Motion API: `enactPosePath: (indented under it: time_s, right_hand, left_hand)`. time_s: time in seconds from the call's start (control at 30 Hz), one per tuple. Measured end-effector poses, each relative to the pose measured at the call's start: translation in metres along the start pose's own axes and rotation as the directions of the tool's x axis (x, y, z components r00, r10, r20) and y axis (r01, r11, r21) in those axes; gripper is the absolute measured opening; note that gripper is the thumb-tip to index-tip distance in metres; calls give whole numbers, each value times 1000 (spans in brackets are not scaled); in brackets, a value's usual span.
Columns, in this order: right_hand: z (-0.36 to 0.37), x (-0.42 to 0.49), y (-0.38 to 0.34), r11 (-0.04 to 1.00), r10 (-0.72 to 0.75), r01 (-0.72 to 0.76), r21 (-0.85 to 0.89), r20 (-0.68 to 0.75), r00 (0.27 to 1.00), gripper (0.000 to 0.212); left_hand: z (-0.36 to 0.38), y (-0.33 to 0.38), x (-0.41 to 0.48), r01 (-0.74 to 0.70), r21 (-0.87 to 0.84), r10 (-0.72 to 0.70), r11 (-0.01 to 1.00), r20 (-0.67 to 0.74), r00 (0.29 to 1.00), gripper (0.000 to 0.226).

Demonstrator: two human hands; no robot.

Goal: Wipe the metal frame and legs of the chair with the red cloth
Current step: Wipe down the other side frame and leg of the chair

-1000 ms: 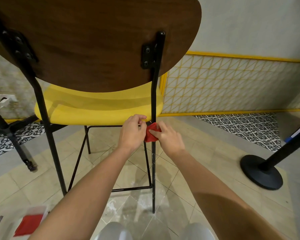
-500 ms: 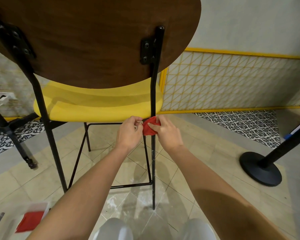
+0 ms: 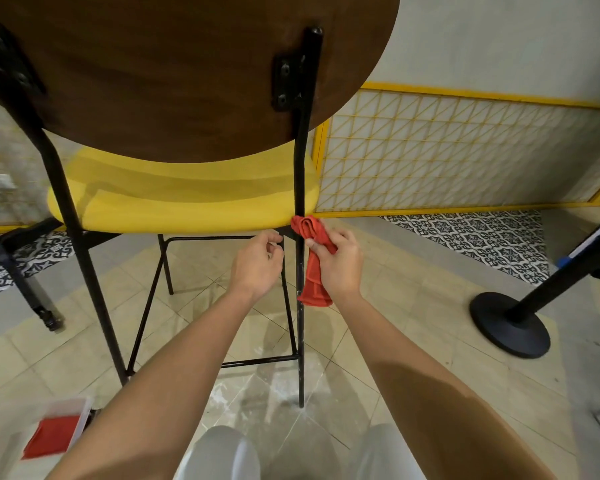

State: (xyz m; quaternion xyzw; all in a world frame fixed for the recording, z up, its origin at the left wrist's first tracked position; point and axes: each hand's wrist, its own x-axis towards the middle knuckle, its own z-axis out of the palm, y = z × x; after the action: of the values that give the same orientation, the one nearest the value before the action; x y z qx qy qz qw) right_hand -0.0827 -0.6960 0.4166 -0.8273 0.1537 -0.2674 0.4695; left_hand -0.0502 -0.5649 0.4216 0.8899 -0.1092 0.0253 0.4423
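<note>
At rear leg (image 3: pixel 301 341), R hand (image 3: pixel 340 265) grips, half-hides red cloth (image 3: pixel 314 289).

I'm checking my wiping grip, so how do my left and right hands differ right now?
The right hand grips the red cloth, whose end hangs below it; the left hand has curled fingers and holds nothing. The right hand is right of the black rear leg, the left hand left of it. Both sit just under the yellow seat.
</note>
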Motion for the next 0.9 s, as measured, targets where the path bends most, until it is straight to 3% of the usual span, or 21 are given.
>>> enactPosePath:
  time_s: [0.13,0.27,0.43,0.57,0.8,0.9]
  right_hand:
    - [11,3,3,997,71,-73,22,75,995,33]
    - [18,-1,9,993,116,-117,11,50,992,24]
    - [21,-11,29,958,218,-189,-216,117,969,15]
    - [18,-19,41,919,271,-183,-350,221,937,29]
    - [22,-28,35,995,70,-70,-69,9,997,41]
    - [29,-30,33,998,63,-64,-20,-71,995,39]
  left_hand:
    - [5,0,2,-11,12,11,1000,11,1000,30]
    - [11,-5,3,14,9,-14,1000,22,1000,31]
    - [19,-9,1,16,-11,-16,1000,34,999,31]
    - [22,-12,-3,15,-3,-15,1000,49,999,34]
    - [20,-19,-2,43,-4,-43,999,58,997,35]
    - [21,-25,-1,63,-16,-62,998,58,996,35]
